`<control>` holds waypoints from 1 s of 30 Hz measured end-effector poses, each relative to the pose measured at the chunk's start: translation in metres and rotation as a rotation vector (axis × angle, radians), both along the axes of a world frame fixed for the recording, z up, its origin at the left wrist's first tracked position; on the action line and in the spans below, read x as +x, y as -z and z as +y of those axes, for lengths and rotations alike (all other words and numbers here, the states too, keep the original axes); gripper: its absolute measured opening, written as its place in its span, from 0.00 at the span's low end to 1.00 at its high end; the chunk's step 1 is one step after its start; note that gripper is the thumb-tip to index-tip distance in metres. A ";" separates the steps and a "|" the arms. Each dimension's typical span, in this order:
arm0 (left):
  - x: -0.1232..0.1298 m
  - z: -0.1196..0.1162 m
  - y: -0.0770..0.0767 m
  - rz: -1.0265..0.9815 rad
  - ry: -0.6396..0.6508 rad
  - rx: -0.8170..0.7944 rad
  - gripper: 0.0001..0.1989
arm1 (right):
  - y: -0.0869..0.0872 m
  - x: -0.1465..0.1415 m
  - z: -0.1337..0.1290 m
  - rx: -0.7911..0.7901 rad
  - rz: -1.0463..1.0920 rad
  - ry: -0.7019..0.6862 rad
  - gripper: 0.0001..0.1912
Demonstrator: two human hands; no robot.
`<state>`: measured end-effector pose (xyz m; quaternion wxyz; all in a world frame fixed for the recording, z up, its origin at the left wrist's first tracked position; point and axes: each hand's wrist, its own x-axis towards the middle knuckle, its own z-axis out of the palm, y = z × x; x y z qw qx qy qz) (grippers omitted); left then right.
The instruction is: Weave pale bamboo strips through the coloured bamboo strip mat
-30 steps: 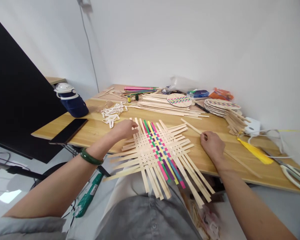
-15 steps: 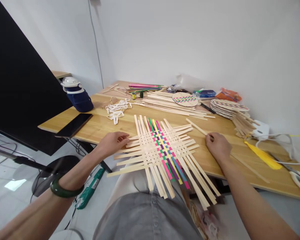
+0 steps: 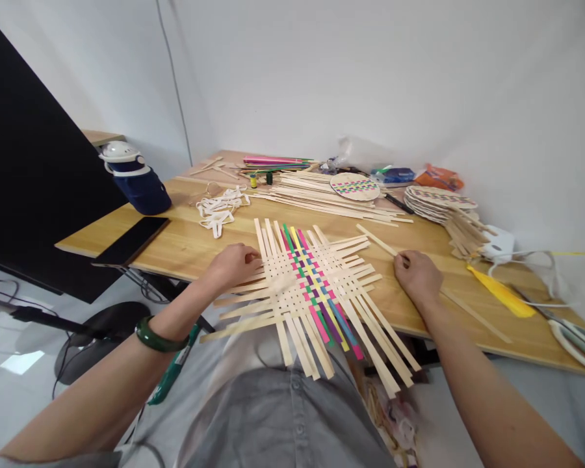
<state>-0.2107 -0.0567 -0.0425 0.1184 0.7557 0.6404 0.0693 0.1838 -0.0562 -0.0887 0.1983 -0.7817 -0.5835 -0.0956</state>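
Observation:
A mat of woven bamboo strips (image 3: 285,286) lies partly on the table's front edge and partly over my lap. Pink, green, yellow, purple and blue strips run through its middle, and loose strip ends stick out on all sides. My left hand (image 3: 234,266), with a green bangle on its wrist, has its fingers curled in a pinch at the mat's upper left strip ends. To the right, apart from the mat, my right hand (image 3: 418,278) is closed round a long single bamboo strip (image 3: 377,240), which slants across the table beneath it.
Behind the mat lie bamboo strips (image 3: 316,195) and a round woven fan (image 3: 355,186). More fans (image 3: 441,198) are stacked at right, near a yellow tassel (image 3: 502,291) and scissors (image 3: 578,341). A phone (image 3: 131,240), a blue bottle (image 3: 141,188) and white cords (image 3: 219,209) sit left.
My left hand has moved slightly up and right along the mat's left edge, its fingers drawing closer together. My right hand stays on the strip. The whole view has shifted a little.

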 end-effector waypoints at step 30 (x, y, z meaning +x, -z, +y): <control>-0.003 -0.064 0.022 0.008 0.491 -0.052 0.42 | 0.002 0.002 0.000 0.004 -0.009 -0.015 0.14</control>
